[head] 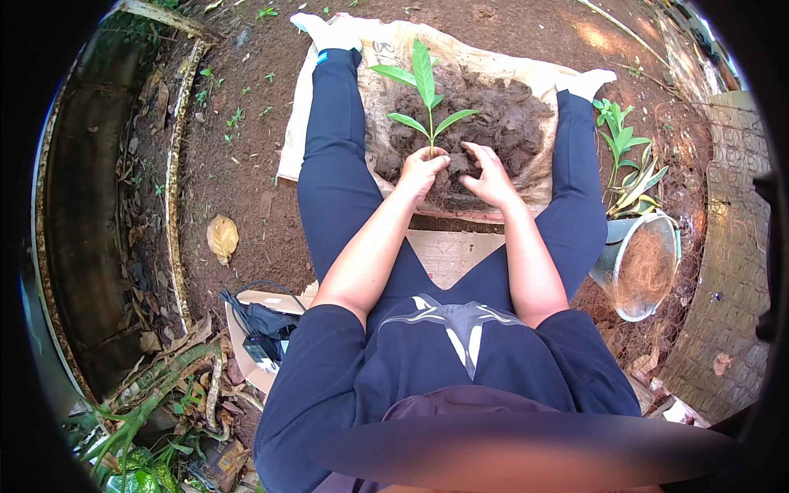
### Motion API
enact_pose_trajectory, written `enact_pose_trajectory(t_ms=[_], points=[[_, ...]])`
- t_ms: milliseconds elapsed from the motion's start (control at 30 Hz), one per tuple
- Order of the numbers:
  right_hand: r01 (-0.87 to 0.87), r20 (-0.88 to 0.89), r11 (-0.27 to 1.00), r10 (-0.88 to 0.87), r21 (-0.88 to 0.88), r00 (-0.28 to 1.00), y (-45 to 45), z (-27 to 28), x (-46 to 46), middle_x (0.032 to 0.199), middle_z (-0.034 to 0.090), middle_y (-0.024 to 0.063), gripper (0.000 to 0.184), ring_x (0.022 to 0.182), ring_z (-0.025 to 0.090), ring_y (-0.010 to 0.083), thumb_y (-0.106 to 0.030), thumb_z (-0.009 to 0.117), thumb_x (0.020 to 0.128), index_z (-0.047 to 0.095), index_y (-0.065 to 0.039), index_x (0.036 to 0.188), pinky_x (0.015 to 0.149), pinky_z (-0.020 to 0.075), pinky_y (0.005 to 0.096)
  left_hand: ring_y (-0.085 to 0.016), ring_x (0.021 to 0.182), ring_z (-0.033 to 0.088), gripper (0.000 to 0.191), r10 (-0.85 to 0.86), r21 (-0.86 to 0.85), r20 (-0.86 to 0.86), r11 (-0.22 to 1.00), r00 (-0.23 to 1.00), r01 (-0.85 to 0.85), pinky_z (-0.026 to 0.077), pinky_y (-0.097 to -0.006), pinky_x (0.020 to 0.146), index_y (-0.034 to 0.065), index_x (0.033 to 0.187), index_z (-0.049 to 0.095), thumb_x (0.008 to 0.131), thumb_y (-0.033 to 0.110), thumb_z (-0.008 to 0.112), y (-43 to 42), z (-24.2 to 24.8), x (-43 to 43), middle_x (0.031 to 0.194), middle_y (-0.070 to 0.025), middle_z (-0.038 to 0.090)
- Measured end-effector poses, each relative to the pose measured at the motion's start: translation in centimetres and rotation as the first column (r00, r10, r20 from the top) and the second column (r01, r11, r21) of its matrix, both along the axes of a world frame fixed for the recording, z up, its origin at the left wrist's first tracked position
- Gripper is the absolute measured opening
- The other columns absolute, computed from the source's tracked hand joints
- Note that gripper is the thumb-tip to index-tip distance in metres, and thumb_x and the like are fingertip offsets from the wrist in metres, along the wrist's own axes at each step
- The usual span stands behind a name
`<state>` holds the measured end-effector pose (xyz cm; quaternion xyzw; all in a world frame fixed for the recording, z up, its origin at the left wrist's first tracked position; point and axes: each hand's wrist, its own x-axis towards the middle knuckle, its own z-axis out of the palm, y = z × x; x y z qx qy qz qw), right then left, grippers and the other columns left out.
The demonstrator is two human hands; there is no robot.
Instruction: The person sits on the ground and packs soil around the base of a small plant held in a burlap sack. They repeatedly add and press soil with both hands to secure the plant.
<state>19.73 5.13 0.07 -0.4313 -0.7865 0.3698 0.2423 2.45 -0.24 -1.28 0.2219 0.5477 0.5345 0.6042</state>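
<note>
A green leafy seedling stands upright, its thin stem pinched low between the thumb and fingers of my left hand. My right hand is close by on the right, fingers apart and curved at a dark clump of soil and fibre; whether it grips any of it is hard to tell. Under and beyond both hands lies a heap of dark, fibrous soil on a pale woven sack, spread between my legs. The seedling's roots are hidden by my left hand and the soil.
Right of my leg, a tipped bucket holds brown coir fibre, with potted plants just beyond. At left are an open cardboard box with black cables, a dry leaf and a long pole on bare earth.
</note>
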Motion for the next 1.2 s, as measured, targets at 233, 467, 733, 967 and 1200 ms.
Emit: enact_pose_trajectory(t_ms=[233, 467, 733, 967, 1200], points=[[0.013, -0.142, 0.982, 0.014, 0.191, 0.990, -0.5, 0.5, -1.5, 0.091, 0.061, 0.0113, 0.026, 0.088, 0.059, 0.0257, -0.006, 0.068, 0.071, 0.061, -0.003, 0.096, 0.079, 0.0472, 0.0342, -0.008, 0.081, 0.056, 0.018, 0.111, -0.031, 0.044, 0.993, 0.993, -0.110, 0.044, -0.0221, 0.074, 0.0035, 0.096, 0.063, 0.080, 0.011, 0.069, 0.1, 0.4, 0.1, 0.087, -0.0007, 0.063], [0.099, -0.264, 0.940, -0.191, -0.327, 0.945, -0.1, -2.6, -1.2, 0.079, 0.061, 0.0065, 0.016, 0.072, 0.057, 0.0130, -0.010, 0.067, 0.078, 0.061, 0.000, 0.089, 0.067, 0.0464, 0.0276, -0.008, 0.069, 0.057, 0.031, -0.121, 0.029, -0.165, 0.991, 0.979, 0.127, 0.047, -0.0221, 0.062, -0.0002, 0.106, 0.060, 0.079, 0.012, 0.071, 0.1, 0.4, 0.6, 0.086, -0.0033, 0.064], [0.037, -0.243, 0.920, -0.142, -0.391, 0.959, -0.1, -2.6, -0.9, 0.068, 0.055, -0.0011, 0.012, 0.064, 0.047, 0.0059, -0.011, 0.065, 0.079, 0.059, -0.001, 0.081, 0.057, 0.0392, 0.0243, -0.008, 0.070, 0.057, 0.024, -0.086, 0.071, -0.250, 0.992, 0.964, 0.107, 0.047, -0.0222, 0.062, -0.0003, 0.101, 0.060, 0.081, 0.011, 0.068, 0.1, -1.1, 0.9, 0.084, -0.0021, 0.063], [-0.141, -0.496, 0.862, -0.140, -0.487, 0.857, -0.7, -0.3, -0.7, 0.074, 0.057, -0.0021, 0.006, 0.068, 0.049, 0.0062, -0.006, 0.062, 0.081, 0.059, -0.001, 0.084, 0.062, 0.0407, 0.0215, -0.008, 0.071, 0.058, 0.021, -0.094, 0.104, -0.120, 0.989, 0.988, 0.106, 0.048, -0.0234, 0.064, -0.0015, 0.100, 0.059, 0.083, 0.011, 0.062, -0.1, -0.2, 0.9, 0.086, -0.0032, 0.063], [-0.377, -0.703, 0.617, -0.449, -0.691, 0.551, -1.3, -0.3, -1.1, 0.084, 0.056, -0.0005, 0.009, 0.078, 0.053, 0.0090, 0.000, 0.059, 0.081, 0.059, -0.002, 0.090, 0.071, 0.0435, 0.0233, -0.014, 0.069, 0.062, 0.019, -0.130, 0.062, 0.281, 0.991, 0.951, 0.117, 0.053, -0.0273, 0.064, 0.0005, 0.098, 0.056, 0.083, 0.011, 0.060, -0.2, 1.6, 0.6, 0.082, -0.0051, 0.062]])
